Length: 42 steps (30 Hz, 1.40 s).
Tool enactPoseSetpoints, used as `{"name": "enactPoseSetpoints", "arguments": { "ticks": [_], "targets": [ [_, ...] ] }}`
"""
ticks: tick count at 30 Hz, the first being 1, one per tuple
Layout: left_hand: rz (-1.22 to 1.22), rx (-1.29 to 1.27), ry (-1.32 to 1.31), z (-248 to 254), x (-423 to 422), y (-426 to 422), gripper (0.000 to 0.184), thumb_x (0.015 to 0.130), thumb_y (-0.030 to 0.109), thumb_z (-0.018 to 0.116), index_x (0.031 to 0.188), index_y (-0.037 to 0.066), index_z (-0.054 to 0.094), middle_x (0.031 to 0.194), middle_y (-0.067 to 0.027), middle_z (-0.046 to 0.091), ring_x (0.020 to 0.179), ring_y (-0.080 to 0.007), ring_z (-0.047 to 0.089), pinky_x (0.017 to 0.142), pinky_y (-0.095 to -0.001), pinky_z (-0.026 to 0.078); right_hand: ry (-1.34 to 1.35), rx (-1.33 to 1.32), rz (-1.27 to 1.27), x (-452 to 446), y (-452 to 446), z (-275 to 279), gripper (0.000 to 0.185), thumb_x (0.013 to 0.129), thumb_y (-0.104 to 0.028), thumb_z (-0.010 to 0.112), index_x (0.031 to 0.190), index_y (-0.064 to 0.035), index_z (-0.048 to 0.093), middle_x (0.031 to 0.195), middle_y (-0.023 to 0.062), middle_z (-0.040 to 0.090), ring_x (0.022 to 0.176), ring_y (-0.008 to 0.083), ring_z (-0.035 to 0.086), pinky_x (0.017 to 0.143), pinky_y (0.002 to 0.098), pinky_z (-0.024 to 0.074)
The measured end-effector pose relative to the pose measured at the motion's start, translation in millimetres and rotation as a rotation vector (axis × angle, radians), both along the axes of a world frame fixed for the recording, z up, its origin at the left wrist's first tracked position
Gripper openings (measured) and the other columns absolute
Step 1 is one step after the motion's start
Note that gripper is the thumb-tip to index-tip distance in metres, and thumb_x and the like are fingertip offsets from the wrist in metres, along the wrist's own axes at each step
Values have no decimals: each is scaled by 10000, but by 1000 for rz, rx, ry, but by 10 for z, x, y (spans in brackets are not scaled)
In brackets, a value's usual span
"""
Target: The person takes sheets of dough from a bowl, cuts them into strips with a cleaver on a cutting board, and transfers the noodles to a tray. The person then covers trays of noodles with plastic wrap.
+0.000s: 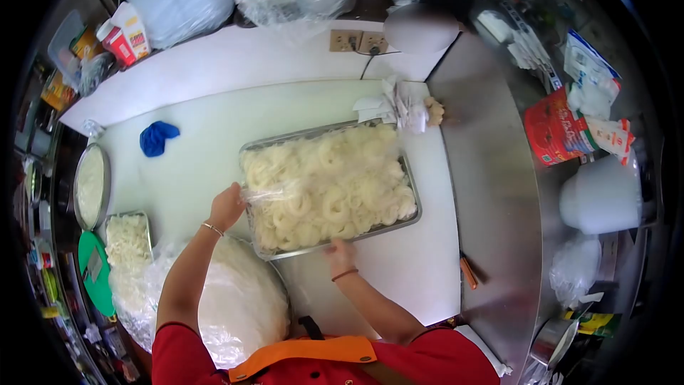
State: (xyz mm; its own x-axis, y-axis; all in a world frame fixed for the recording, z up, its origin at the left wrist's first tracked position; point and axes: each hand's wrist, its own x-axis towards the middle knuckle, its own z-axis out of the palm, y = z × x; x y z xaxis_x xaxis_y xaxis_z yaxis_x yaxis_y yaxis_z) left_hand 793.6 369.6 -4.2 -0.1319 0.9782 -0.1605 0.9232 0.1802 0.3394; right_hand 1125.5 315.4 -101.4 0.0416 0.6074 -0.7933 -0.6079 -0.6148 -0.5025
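Left hand [228,205]: closed at the left rim of the large metal tray [329,244], by a bunched streak of clear film [269,193]; whether it grips rim, film or both, cannot tell. Right hand [341,253]: at the tray's near rim, blurred; grip cannot be told.

Tray position: right of the middle of the white table [206,114], slightly skewed, filled with pale coiled noodles [335,207] (they look like loose rings from above). Papers [402,105] lie by its far rim, near the table's far right corner, with a knobbly tan piece [434,111] beside them.

Blue cloth [158,138]: crumpled, toward the far left corner. Round pan [92,184] and small tray [129,237] of white pieces: along the left edge. Large plastic-covered bundle [239,299]: near edge, left of the right hand.
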Motion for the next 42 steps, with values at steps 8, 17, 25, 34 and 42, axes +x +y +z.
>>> {"name": "enactPoseSetpoints", "arguments": {
  "ticks": [8, 17, 25, 34, 42],
  "targets": [
    [-4, 131, 274, -187, -249, 254, 133, 871, 129, 577, 969, 67, 512, 836, -153, 634, 765, -355, 641, 673, -462, 520, -158, -117, -110, 319, 24, 389, 211, 776, -122, 674, 933, -93, 535, 747, 62, 517, 597, 207, 537, 577, 372, 531],
    [256, -37, -785, -482, -107, 313, 431, 823, 101, 624, 1231, 27, 507, 975, -88, 612, 936, -218, 575, 831, -380, 479, -268, -167, -74, 1366, -476, 486, 140, 690, -69, 636, 777, -58, 526, 694, 65, 504, 556, 213, 510, 447, 340, 407],
    [-326, -264, -136, 347, 746, 202, 436, 759, 62, 624, 1191, 79, 567, 1053, -144, 654, 990, -330, 618, 855, -411, 483, -126, -153, 140, 1661, -518, 122, 125, 704, -53, 609, 824, -53, 573, 765, 89, 592, 635, 235, 598, 477, 364, 456],
    [-173, 58, -41, -756, 492, 648, 215, 796, 60, 580, 1004, 57, 632, 833, -159, 676, 893, -338, 640, 774, -406, 506, -142, -145, 335, 1807, -512, 64, 284, 662, 9, 598, 942, -26, 627, 874, 71, 652, 779, 235, 654, 677, 356, 562],
    [-37, 18, 164, -655, 683, 1473, 107, 815, 120, 613, 858, 28, 648, 801, -152, 685, 685, -272, 648, 656, -391, 514, -158, 33, 239, 2516, -548, 163, 334, 653, -6, 595, 984, 18, 631, 844, 73, 664, 774, 221, 658, 705, 332, 561]
  ]
}}
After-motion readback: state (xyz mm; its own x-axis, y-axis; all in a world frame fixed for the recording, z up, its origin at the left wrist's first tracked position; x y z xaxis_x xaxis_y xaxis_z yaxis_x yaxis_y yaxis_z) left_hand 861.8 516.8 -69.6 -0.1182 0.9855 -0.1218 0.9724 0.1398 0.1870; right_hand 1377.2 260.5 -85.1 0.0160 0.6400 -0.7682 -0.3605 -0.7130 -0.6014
